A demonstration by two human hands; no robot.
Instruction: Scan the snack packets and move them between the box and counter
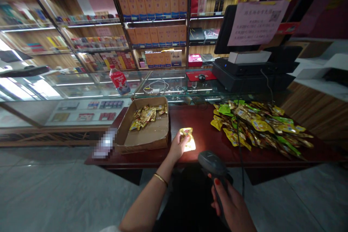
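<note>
My left hand (pixel 178 145) pinches a small yellow snack packet (pixel 189 144) above the dark red table, and bright light falls on its face. In my right hand (pixel 231 199) is a black handheld barcode scanner (pixel 213 163), its head turned toward the packet. The scanner's cable (pixel 239 145) runs up past the right side. Left of my left hand, an open cardboard box (pixel 144 141) holds several gold packets (pixel 146 116) toward its back. On the right lies a large heap of yellow, green and brown packets (pixel 258 125).
Behind the table (pixel 201 116) stands a glass counter (pixel 174 83) with a red bottle (pixel 119 79), a white cable and a mouse (pixel 201 77) on a red mat. A monitor (pixel 225 29) with a paper notice rises at the back right. A pixelated object (pixel 104 145) lies at the table's left edge.
</note>
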